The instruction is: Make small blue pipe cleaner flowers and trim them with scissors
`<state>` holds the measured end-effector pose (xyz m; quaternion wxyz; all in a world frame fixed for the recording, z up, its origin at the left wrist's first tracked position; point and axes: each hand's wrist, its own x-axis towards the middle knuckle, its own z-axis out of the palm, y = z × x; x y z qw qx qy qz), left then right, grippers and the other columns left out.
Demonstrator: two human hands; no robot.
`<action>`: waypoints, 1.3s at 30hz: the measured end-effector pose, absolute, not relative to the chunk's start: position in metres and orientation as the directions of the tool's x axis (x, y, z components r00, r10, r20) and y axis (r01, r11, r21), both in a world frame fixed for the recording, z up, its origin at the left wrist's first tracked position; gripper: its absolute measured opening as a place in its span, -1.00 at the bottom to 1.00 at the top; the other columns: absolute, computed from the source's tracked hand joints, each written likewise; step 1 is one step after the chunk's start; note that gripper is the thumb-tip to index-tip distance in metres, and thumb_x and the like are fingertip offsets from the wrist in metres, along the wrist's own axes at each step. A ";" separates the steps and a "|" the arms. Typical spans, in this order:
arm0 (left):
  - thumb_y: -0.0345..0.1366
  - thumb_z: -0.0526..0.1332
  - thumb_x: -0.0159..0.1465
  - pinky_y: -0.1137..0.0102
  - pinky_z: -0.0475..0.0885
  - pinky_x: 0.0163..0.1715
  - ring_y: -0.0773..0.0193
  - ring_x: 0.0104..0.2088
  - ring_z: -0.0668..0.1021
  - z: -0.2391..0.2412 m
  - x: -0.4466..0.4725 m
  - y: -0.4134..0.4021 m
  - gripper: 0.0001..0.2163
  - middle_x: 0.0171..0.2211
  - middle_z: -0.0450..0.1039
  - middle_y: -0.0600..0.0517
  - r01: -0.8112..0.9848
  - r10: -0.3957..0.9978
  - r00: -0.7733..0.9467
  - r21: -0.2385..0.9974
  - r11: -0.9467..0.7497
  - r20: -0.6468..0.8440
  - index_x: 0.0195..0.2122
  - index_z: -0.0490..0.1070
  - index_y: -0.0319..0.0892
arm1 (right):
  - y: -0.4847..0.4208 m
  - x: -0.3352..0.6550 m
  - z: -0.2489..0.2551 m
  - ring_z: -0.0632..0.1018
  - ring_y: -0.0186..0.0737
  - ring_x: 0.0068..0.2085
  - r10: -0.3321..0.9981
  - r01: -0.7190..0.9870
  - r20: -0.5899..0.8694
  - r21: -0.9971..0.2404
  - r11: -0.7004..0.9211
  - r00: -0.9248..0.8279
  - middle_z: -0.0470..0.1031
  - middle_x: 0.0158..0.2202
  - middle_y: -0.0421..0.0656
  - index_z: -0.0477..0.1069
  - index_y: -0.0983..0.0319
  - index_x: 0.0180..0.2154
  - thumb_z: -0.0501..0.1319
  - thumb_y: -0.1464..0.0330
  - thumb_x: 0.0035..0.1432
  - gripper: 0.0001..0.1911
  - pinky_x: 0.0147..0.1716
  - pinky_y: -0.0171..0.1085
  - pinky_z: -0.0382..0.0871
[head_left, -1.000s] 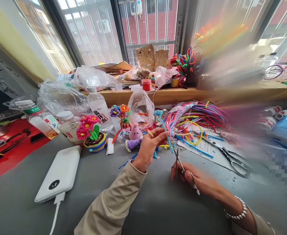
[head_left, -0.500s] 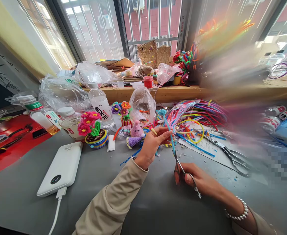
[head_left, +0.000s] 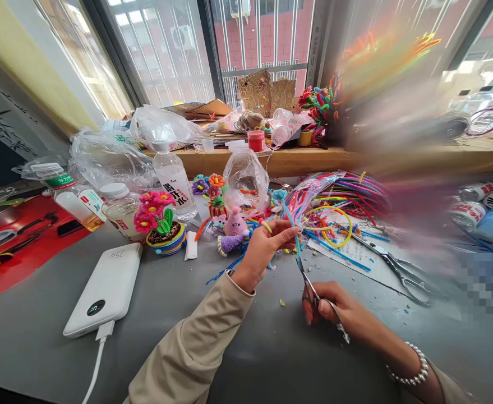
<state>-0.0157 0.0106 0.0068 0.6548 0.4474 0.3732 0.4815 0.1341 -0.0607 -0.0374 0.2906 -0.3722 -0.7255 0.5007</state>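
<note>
My left hand (head_left: 267, 247) pinches the stem of a light blue pipe-cleaner flower (head_left: 279, 195), holding it upright over the table. A pale yellow ring is on one of its fingers. My right hand (head_left: 339, 308) has its fingers through the handles of small metal scissors (head_left: 309, 286), whose blades are at the lower end of the blue stem. Whether the blades touch the stem is hard to tell. On the grey table, below the stem, lies a small yellow-green scrap (head_left: 282, 303).
Larger scissors (head_left: 391, 261) rest on a paper sheet at right, by bundled pipe cleaners (head_left: 355, 193). To the left are a pink flower pot (head_left: 166, 238), a white power bank (head_left: 105, 286) with its cable, and bottles (head_left: 174, 179). A blurred shape covers the right side.
The yellow-green scrap has appeared on the table below the scissors. My right hand and the scissors have shifted slightly to the right. My left hand stays almost where it was.
</note>
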 end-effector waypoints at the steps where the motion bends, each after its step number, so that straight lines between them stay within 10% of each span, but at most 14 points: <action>1: -0.30 0.35 -0.13 0.51 0.35 -0.52 0.46 -0.58 0.43 0.006 -0.016 0.011 -0.76 -0.57 0.40 0.10 -0.298 0.965 0.256 0.945 0.137 -0.059 -0.45 0.38 -0.27 | -0.061 0.134 -0.037 0.36 -0.29 -0.48 0.829 0.240 0.057 -0.944 0.226 -0.556 0.38 -0.54 -0.13 0.35 0.30 -0.57 -0.12 -0.17 -0.04 -0.32 -0.48 -0.33 0.21; 39: -0.31 0.33 -0.11 0.55 0.37 -0.52 0.50 -0.58 0.43 0.007 -0.018 0.012 -0.78 -0.56 0.40 0.12 -0.367 0.972 0.232 0.923 0.117 -0.031 -0.46 0.36 -0.27 | -0.061 0.134 -0.040 0.23 -0.36 -0.51 0.778 0.108 0.030 -0.986 0.125 -0.628 0.22 -0.48 -0.16 0.23 0.29 -0.51 -0.16 -0.19 -0.04 -0.34 -0.57 -0.36 0.15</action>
